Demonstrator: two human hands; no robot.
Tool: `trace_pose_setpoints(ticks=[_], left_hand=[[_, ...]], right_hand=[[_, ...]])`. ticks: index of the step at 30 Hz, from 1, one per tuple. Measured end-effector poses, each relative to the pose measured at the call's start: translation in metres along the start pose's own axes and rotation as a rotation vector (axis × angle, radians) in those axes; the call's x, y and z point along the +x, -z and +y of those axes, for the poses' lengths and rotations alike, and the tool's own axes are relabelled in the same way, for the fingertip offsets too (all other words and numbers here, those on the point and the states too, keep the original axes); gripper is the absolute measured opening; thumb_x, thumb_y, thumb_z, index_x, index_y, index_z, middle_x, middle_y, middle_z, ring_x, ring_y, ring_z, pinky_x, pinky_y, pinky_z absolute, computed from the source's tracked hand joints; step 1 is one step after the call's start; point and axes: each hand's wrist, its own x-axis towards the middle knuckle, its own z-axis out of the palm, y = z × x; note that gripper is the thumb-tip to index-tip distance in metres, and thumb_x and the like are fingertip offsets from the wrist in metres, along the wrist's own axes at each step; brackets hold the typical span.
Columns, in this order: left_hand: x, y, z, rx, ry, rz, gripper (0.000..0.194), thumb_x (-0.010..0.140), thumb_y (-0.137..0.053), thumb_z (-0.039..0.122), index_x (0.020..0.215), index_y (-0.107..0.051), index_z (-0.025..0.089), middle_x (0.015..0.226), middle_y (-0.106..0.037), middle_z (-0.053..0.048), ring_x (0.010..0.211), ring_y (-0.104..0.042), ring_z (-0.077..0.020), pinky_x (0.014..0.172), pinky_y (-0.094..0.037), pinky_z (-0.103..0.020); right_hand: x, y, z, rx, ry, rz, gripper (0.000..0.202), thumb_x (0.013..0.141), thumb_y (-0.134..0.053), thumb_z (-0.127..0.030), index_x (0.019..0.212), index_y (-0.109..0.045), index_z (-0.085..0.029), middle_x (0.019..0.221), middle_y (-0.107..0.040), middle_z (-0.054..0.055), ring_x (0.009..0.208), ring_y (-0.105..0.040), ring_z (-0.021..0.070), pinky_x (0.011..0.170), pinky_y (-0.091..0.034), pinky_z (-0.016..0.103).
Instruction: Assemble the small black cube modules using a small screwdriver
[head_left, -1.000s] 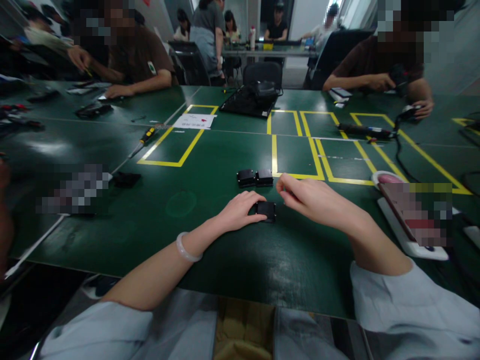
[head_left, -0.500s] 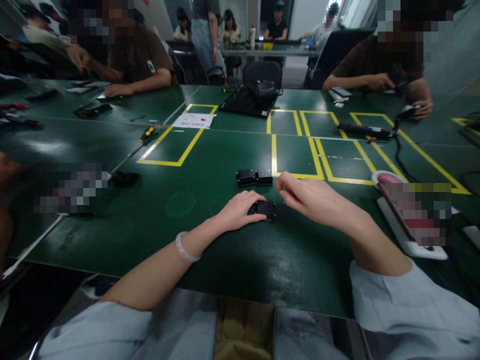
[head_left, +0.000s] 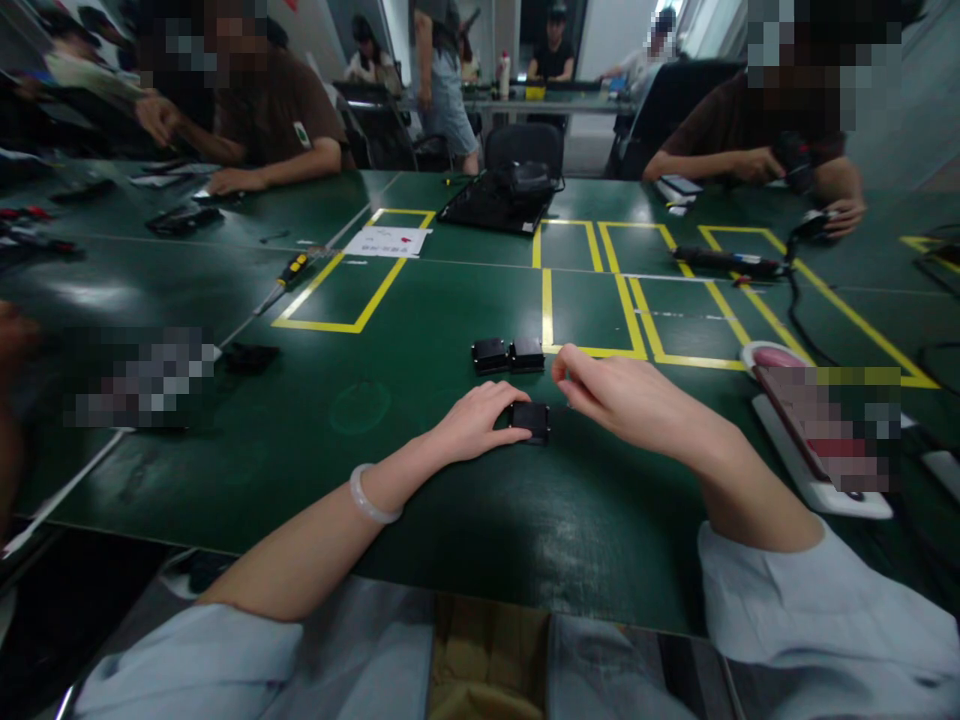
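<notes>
On the green table, a small black block lies flat in front of me. My left hand grips it from the left side, thumb at the near edge and fingers at the far edge. To the right and slightly beyond the block, my right hand hovers with its fingers curled together; whatever they hold, if anything, is too small or hidden. Just beyond both hands sit two more black pieces, a left one and a right one, side by side.
Yellow tape outlines mark the table. A screwdriver and a paper sheet lie at the left. A phone rests on a white stand at the right. A black bag and several people are farther back.
My hands and the black block have stayed in place. In the background, a standing person has moved to the right.
</notes>
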Motion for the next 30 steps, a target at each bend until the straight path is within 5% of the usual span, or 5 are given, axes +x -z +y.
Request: trace_pose_setpoints(ticks=[9, 19, 26, 30], left_hand=[[-0.0003, -0.0015, -0.0011, 0.013, -0.014, 0.001, 0.040, 0.091, -0.059, 0.048, 0.119, -0.055, 0.021, 0.111, -0.061, -0.007, 0.101, -0.056, -0.0250, 0.088, -0.044, -0.037], [-0.0007, -0.0010, -0.0012, 0.011, -0.008, 0.000, 0.038, 0.090, -0.060, 0.048, 0.117, -0.056, 0.022, 0.110, -0.061, -0.007, 0.100, -0.056, -0.0247, 0.087, -0.045, -0.037], [-0.0002, -0.0023, -0.0017, 0.017, -0.013, -0.005, 0.040, 0.090, -0.061, 0.048, 0.119, -0.055, 0.021, 0.112, -0.061, -0.007, 0.102, -0.056, -0.0248, 0.089, -0.045, -0.037], [-0.0003, -0.0013, -0.0004, 0.018, -0.007, -0.009, 0.039, 0.091, -0.059, 0.049, 0.118, -0.055, 0.021, 0.112, -0.061, -0.008, 0.101, -0.056, -0.0252, 0.089, -0.045, -0.038]], right_hand=[[0.0000, 0.0001, -0.0007, 0.017, -0.017, 0.009, 0.018, 0.097, -0.039, -0.037, 0.100, -0.048, -0.022, 0.072, -0.060, 0.001, 0.062, -0.054, 0.0165, 0.056, -0.026, 0.027], [0.0000, 0.0006, 0.0001, 0.057, 0.010, -0.006, 0.015, 0.093, -0.039, -0.026, 0.105, -0.047, -0.021, 0.074, -0.060, 0.000, 0.060, -0.051, 0.0144, 0.056, -0.027, 0.026], [0.0009, -0.0010, -0.0015, 0.023, -0.024, 0.016, 0.022, 0.098, -0.038, -0.040, 0.099, -0.049, -0.021, 0.071, -0.060, 0.001, 0.062, -0.054, 0.0169, 0.056, -0.027, 0.027], [0.0014, 0.0000, -0.0013, 0.029, -0.020, 0.001, 0.018, 0.098, -0.036, -0.032, 0.098, -0.050, -0.021, 0.073, -0.062, 0.001, 0.061, -0.054, 0.0160, 0.056, -0.026, 0.026]])
